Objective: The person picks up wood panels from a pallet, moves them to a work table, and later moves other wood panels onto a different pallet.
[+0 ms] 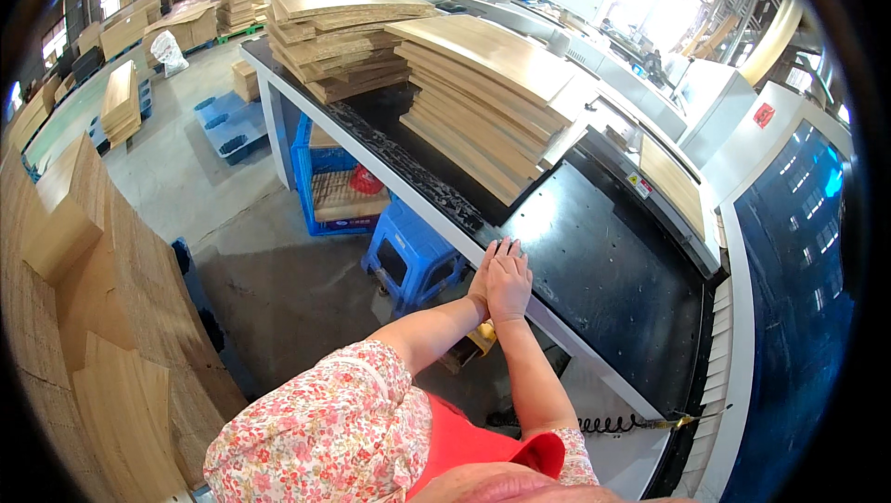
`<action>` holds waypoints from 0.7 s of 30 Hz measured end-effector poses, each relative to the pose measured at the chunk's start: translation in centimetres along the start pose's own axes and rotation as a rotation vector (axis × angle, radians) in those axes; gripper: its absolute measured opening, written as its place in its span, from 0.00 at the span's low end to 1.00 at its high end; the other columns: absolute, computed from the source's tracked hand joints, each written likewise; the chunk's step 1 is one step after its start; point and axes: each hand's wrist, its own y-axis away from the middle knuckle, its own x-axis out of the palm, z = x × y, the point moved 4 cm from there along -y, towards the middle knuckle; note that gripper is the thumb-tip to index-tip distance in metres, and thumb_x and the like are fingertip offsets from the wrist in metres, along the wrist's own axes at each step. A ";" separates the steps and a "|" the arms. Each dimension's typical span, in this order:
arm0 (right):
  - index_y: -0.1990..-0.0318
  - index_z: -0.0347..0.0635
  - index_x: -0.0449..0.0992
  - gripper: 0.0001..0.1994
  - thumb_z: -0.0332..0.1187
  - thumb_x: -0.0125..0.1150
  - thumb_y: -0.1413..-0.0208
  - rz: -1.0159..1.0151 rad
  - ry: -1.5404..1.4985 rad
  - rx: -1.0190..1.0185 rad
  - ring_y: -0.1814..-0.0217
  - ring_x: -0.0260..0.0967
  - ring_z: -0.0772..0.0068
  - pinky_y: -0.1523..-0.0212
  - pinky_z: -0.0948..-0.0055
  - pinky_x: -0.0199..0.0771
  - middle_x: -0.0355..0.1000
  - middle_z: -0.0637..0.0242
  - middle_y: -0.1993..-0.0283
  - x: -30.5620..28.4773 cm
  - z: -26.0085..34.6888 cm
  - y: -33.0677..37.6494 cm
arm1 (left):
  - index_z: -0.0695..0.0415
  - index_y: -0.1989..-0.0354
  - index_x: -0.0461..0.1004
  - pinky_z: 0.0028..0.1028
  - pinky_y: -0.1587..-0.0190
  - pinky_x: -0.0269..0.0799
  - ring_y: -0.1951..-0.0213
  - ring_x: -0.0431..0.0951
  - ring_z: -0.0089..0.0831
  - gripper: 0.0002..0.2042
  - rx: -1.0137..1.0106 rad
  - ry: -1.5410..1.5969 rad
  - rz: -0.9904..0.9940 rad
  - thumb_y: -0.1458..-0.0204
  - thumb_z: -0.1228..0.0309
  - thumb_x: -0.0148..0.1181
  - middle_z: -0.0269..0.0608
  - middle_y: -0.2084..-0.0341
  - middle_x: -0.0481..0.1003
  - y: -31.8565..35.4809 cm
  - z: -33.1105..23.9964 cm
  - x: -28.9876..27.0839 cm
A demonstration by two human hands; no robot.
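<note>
Right at the front edge of the bench (613, 271), both hands were just sort of parked, with the right hand (510, 290) laid over the left hand (479, 286). Neither one held anything I could see. The right hand's fingers (518, 260) looked stretched out and a little apart; the left's were too covered for me to tell. My guess was that the pale rim made a handy prop, since one hand over the other looked more like a rest than a grip.

The nearer board stack (483, 111) sat on the bench ahead of the hands and a bit left, with a farther stack (339, 44) behind it. Both were piled flat, probably because wide, thin panels would stay steady that way, though the layers were pretty staggered. The top faces were smooth, pale and wood-look; the farther stack's edges looked rough and brown, so likely some kind of particleboard.

The bench top was black, shiny near the hands but scuffed whitish along the left stretch. Lower down were a chunky blue stool (415, 257), moulded plastic by the look of it, a blue crate (303, 178) with something red and rounded (366, 180) inside, and a black hose (608, 425) in springy coils.
</note>
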 end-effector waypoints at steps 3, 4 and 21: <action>0.61 0.46 0.77 0.10 0.34 0.56 0.52 -0.060 -0.001 0.010 0.43 0.65 0.60 0.42 0.57 0.64 0.69 0.67 0.50 -0.1 0.0 0.0 | 0.61 0.38 0.57 0.52 0.31 0.33 0.32 0.44 0.47 0.24 -0.071 -0.148 -0.048 0.42 0.63 0.40 0.50 0.35 0.51 0.9 -1.4 1.6; 0.59 0.46 0.77 0.11 0.34 0.56 0.51 -0.070 -0.039 0.025 0.43 0.65 0.59 0.43 0.58 0.65 0.69 0.66 0.48 -0.1 -0.1 0.0 | 0.61 0.38 0.57 0.52 0.31 0.33 0.32 0.44 0.47 0.24 -0.122 -0.287 -0.116 0.41 0.63 0.40 0.49 0.34 0.51 1.1 -2.2 1.4; 0.56 0.42 0.75 0.13 0.32 0.52 0.48 0.003 -0.147 0.076 0.38 0.62 0.59 0.41 0.56 0.63 0.68 0.66 0.49 -0.1 -0.3 0.0 | 0.62 0.36 0.53 0.50 0.31 0.35 0.32 0.44 0.47 0.26 -0.192 -0.130 0.003 0.43 0.66 0.41 0.53 0.35 0.50 0.3 -2.6 1.1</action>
